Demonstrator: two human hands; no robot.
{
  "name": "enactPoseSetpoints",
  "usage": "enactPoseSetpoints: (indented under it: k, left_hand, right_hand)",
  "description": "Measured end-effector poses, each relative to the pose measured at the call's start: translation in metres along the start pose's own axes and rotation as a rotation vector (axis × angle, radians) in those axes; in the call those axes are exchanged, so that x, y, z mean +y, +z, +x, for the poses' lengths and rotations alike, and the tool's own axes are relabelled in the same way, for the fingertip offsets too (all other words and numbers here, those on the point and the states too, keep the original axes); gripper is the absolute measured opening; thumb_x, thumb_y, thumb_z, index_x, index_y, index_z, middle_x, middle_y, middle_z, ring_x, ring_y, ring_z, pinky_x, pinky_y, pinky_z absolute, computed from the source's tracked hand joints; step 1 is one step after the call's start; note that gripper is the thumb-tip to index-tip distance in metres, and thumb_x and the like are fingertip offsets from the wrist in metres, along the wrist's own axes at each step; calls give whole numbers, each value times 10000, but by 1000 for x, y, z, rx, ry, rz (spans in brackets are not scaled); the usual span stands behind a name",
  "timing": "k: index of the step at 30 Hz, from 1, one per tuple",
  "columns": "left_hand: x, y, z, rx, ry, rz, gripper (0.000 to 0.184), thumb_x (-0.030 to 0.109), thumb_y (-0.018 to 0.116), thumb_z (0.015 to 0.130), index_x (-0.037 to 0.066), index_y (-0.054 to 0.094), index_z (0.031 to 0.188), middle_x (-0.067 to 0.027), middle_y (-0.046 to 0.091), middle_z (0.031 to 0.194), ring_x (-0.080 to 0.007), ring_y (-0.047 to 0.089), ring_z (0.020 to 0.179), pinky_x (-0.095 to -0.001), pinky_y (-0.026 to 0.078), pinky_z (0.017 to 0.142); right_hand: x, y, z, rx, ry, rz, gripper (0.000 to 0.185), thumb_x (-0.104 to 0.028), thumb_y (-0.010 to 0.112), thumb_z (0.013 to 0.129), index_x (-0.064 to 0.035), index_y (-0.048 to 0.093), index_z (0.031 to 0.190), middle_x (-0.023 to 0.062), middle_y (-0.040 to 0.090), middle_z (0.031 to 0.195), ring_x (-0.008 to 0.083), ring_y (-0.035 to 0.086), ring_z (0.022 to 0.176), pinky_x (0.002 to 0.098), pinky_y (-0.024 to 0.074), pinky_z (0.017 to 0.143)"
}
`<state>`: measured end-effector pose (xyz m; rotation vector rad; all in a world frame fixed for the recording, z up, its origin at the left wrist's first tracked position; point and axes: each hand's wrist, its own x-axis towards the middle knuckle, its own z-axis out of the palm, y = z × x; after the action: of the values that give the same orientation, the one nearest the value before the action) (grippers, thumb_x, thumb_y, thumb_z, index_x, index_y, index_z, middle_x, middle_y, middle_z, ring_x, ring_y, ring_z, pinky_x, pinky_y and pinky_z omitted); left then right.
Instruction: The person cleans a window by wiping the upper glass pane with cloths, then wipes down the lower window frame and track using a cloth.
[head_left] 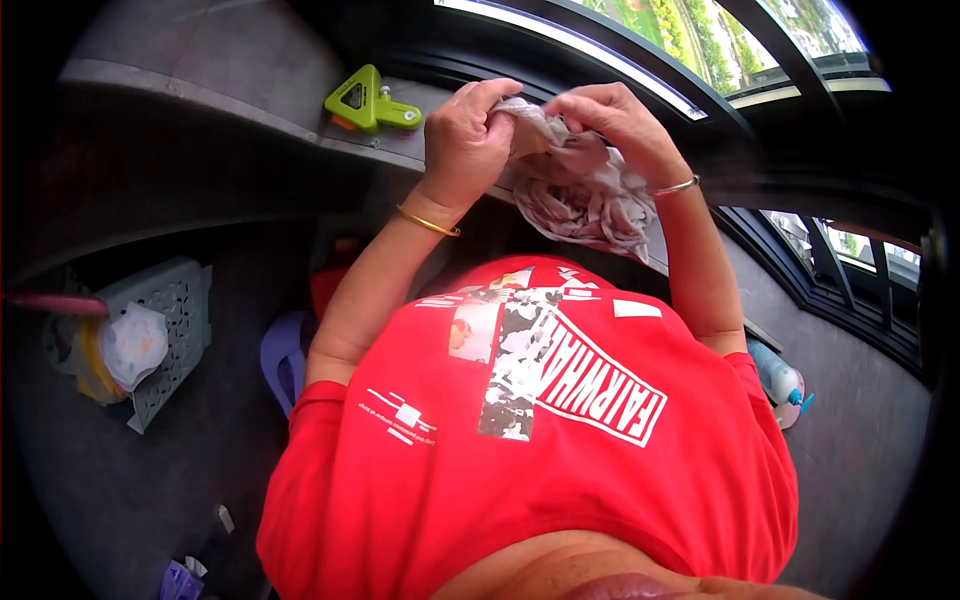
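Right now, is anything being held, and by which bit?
A pale cloth: the left hand grips its upper end. The right hand is blurred beside the cloth, so its grip is unclear.

At 1 o'clock, blur softens the fingertips of the right hand [618,122], leaving their grip on the crumpled cloth [585,205] unclear; part of the fabric disappears behind that hand, another part inside the left hand [468,145]. Lettering on a lime-green tool [385,110], at 11 o'clock, and fine print on the red shirt [400,500], at 7, are too small to read. An arm hides part of a purple item [274,355] at 8; a sleeve, part of a bottle [775,378] near 4. The frame's edge crops the window [665,32] at 1 and a purple packet [179,582] near 7.
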<state>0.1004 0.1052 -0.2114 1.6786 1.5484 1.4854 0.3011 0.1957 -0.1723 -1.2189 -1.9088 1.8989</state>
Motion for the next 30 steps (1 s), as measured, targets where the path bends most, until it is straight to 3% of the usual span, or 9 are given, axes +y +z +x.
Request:
enactPoseSetpoints:
  k: [2, 4, 7, 16, 21, 25, 27, 28, 30]
  left_hand:
    - [-4, -1, 0, 9, -79, -14, 227, -76, 610, 851, 34, 695, 1030, -69, 673, 850, -130, 644, 751, -261, 528, 670]
    - [-9, -3, 0, -30, -505, -426, 195, -59, 585, 894, 1, 655, 1066, -68, 683, 903, -111, 648, 811, -265, 552, 731]
    - [-13, -4, 2, 29, -621, -633, 173, -29, 586, 919, -21, 618, 1089, -76, 683, 944, -124, 655, 842, -282, 561, 785]
    - [-13, -20, 8, 299, -722, -825, 75, -30, 605, 885, 5, 609, 951, -66, 654, 857, -133, 651, 745, -252, 562, 692]
    - [-27, -36, 7, 330, -785, -870, 89, -38, 570, 887, 12, 595, 956, -56, 643, 871, -141, 651, 770, -259, 556, 695]
    - [-52, -47, -14, 316, -719, -533, 162, 6, 551, 923, 2, 598, 1078, -114, 654, 1052, -177, 657, 922, -284, 558, 769]
    - [-38, -37, -13, 484, -203, 77, 236, 28, 574, 888, 3, 587, 1122, -167, 577, 1194, -246, 609, 1060, -349, 515, 890]
    - [-61, -42, -19, 438, -64, 416, 359, 52, 594, 860, 9, 560, 1214, -214, 475, 1356, -356, 495, 1241, -448, 422, 1028]
    - [-69, -40, -21, 435, 21, 516, 394, 77, 607, 853, 6, 547, 1236, -221, 453, 1387, -390, 440, 1286, -488, 355, 1074]
  right_hand:
    - [4, 5, 7, 13, -109, -93, 248, -279, 692, 928, -42, 746, 981, -24, 600, 878, 54, 542, 800, 210, 433, 664]
    - [6, 16, 15, 120, -318, -204, 271, -299, 745, 884, -30, 740, 913, -12, 628, 924, 80, 570, 842, 227, 463, 703]
    - [4, 40, 26, 76, -179, 43, 383, -217, 723, 868, -25, 617, 1181, 83, 687, 924, 151, 649, 919, 289, 521, 797]
    - [13, 97, 45, 392, -550, -303, 495, -267, 705, 865, -139, 554, 1319, 152, 640, 1074, 361, 640, 947, 387, 538, 799]
    - [15, 109, 63, 425, -635, -673, 367, -196, 633, 915, -180, 605, 1281, 101, 641, 1053, 309, 671, 889, 397, 548, 720]
    - [16, 105, 96, 405, -662, -608, 205, -162, 644, 910, -150, 694, 1108, 110, 644, 1026, 343, 676, 782, 405, 553, 677]
    - [-17, 72, 84, 639, -815, -527, 186, -146, 661, 899, -137, 699, 1081, 119, 641, 1023, 347, 668, 779, 401, 553, 673]
    - [-31, 67, 88, 658, -887, -526, 194, -137, 675, 888, -139, 700, 1081, 119, 645, 978, 347, 658, 743, 397, 546, 649]
    - [-56, 63, 92, 673, -955, -546, 268, -131, 678, 885, -99, 623, 1145, 125, 652, 884, 335, 650, 708, 394, 534, 612]
